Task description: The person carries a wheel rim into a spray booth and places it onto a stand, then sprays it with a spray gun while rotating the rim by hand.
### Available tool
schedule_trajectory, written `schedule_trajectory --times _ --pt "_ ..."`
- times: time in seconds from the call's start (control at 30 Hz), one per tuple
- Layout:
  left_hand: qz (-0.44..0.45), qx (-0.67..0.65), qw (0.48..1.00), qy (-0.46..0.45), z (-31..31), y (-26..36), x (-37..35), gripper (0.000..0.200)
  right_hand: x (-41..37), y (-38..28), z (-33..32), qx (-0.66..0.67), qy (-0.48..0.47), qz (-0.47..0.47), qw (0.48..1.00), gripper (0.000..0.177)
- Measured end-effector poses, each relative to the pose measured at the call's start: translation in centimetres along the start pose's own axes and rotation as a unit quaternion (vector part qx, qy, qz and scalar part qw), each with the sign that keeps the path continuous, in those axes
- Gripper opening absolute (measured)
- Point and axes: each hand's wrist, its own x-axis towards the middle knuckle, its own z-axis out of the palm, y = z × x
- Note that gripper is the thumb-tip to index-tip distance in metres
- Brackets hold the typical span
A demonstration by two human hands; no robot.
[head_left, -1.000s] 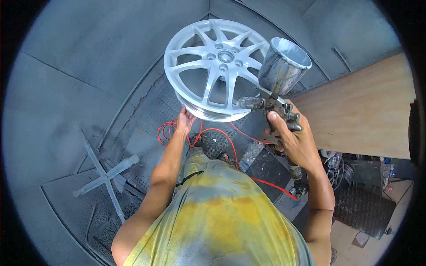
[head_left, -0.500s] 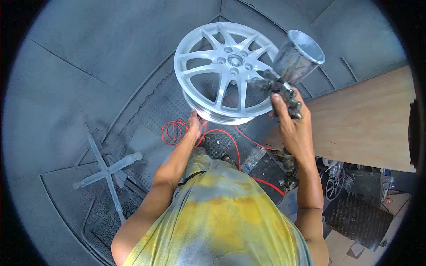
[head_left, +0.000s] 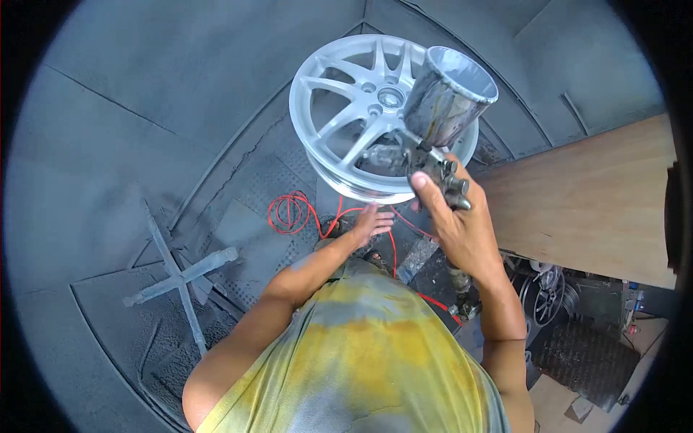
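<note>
Grey-coated booth floor: metal panels with seams and patches of tread pattern, dusted all over with dried paint. Wooden board: bare, pale brown, slanting across the right side, its near edge just beside the wheel. Alloy wheel: silver-grey, multi-spoke, centre bore and lug holes showing, stood on its rim on the floor at top centre and tilted so its face turns up toward the camera. Cross-shaped stand: two crossed bars, grey with overspray, lying flat on the floor at lower left, well apart from the wheel. Spray gun: gravity-feed type, paint-streaked body, held in front of the wheel's right half with the nozzle toward the spokes; its metal cup sits on top, open mouth upward, leaning slightly right. Red hose: thin, coiled in loops on the floor just below the wheel, one strand running back toward the person's right. Right hand: closed around the spray gun's grip, thumb raised along the back. Left hand: open, fingers stretched out, empty, at the wheel's lower rim; firm contact cannot be told.
</note>
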Motion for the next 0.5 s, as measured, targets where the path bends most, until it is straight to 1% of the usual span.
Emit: schedule_trajectory --times 0.03,0.1,0.13,0.17,0.23,0.27,0.3,0.4,0.47,0.5 --pt "-0.019 0.017 0.999 -0.026 0.7 -0.7 0.7 0.06 -0.3 -0.5 -0.1 0.016 -0.01 0.001 1.0 0.024" --pt "-0.031 0.076 0.993 -0.079 1.9 -2.0 2.1 0.056 -0.2 0.0 0.6 0.035 0.005 -0.073 0.997 0.022" --pt "-0.037 0.107 0.988 -0.107 2.0 -2.4 2.5 0.055 -0.1 0.0 0.8 0.03 0.009 -0.08 0.996 0.022" --pt "-0.064 0.108 0.984 -0.129 1.6 -2.9 2.7 0.051 0.0 -0.1 1.0 0.025 0.012 -0.087 0.996 0.023" --pt "-0.086 0.131 0.978 -0.137 1.2 -2.9 2.3 0.05 0.2 -0.1 1.4 0.011 0.02 -0.108 0.994 0.026" --pt "-0.096 0.143 0.975 -0.141 0.7 -2.8 2.0 0.05 0.2 -0.1 1.4 0.0 0.026 -0.096 0.995 0.026" --pt "-0.116 0.183 0.972 -0.089 1.6 -0.4 -0.2 0.047 0.1 0.0 1.3 -0.01 0.031 -0.083 0.996 0.026" --pt "-0.137 0.155 0.976 -0.068 -2.2 0.2 -0.5 0.043 -0.1 0.4 0.7 -0.039 0.072 -0.045 0.996 0.024" --pt "-0.137 0.155 0.978 -0.032 -4.6 1.2 -1.4 0.04 -0.1 0.5 0.0 -0.037 0.098 -0.001 0.995 0.023" --pt "-0.14 0.154 0.978 -0.013 -5.5 1.8 -1.9 0.04 0.2 1.3 -0.4 -0.053 0.12 -0.034 0.991 0.022"
